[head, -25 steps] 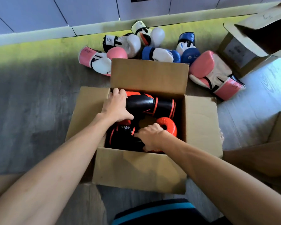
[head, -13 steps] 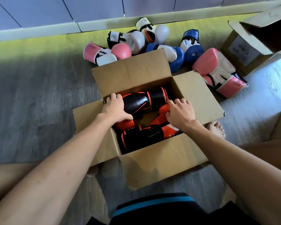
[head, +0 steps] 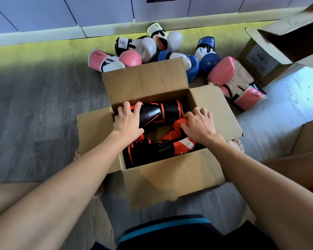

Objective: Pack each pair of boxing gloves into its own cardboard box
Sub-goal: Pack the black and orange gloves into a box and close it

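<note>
The floor (head: 34, 114) is laid with grey wood-grain planks. Toward twelve o'clock it is washed by a yellow-green band of light (head: 43, 49), while the nearer part is left in shade. Along the far edge a pale skirting (head: 34, 36) is set below a wall of bluish-white panels (head: 40, 13) divided by dark seams.

cardboard box (head: 172, 184): rotated counterclockwise since 1 s ago
right hand (head: 199, 124): moved from near glove's cuff to its orange end
</note>
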